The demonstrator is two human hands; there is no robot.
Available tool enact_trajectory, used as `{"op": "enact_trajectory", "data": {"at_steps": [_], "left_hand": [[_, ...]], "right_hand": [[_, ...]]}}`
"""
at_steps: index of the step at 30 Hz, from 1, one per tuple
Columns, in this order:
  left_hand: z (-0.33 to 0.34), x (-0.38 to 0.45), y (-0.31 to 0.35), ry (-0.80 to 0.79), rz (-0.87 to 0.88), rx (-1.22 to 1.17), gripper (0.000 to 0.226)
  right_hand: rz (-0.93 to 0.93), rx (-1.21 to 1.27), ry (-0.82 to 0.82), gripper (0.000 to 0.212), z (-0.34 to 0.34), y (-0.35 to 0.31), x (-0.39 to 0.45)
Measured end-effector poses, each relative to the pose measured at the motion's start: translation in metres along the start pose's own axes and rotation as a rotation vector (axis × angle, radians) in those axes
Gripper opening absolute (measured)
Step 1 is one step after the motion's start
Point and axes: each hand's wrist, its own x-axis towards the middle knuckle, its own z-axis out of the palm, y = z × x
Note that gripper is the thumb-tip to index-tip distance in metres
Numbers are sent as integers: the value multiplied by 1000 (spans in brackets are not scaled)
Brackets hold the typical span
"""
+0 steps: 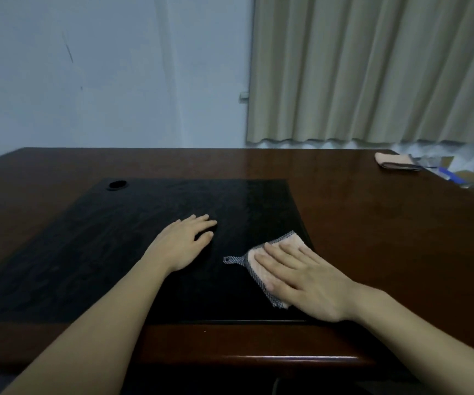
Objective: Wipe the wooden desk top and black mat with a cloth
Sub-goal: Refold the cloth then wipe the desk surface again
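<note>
Right hand (307,276): fingers straight, flat, pressing pink cloth (270,259) onto black mat (102,252). Left hand (183,242): fingers relaxed, resting on mat, holding nothing.

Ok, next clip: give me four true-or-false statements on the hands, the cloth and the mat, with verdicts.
1. The right hand presses flat on the pink cloth. True.
2. The cloth lies on bare wood, off the black mat. False: it lies on the mat, by its right edge.
3. The left hand rests on the mat, holding nothing. True.
4. The left hand holds a second cloth. False: the second cloth lies at the desk's far right corner.
</note>
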Motion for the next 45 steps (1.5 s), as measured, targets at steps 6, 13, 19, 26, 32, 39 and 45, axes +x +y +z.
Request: {"op": "enact_trajectory", "data": {"at_steps": [6,13,19,26,32,39,45], "left_hand": [[1,1,-1,13,1,-1,46],[-2,-1,2,13,-1,-13,46],[-2,-1,0,15,11,-29,46],[-1,-1,-1,24,0,-42,45],[-4,-4,3,38,-16,-58,47],[-2,-6,1,42,-8,-75,48],[0,-3,1,37,-12,-69,47]], "right_hand": [[188,-35,55,118,-14,57,57],[178,-76,6,79,-16,4,81],[-92,-46,12,83,-4,1,10],[112,-53,36,92,-26,73,92],[168,-71,-6,62,-26,16,120],[-151,-82,23,74,-6,-6,16],[91,-129,21,121,-18,62,53]]}}
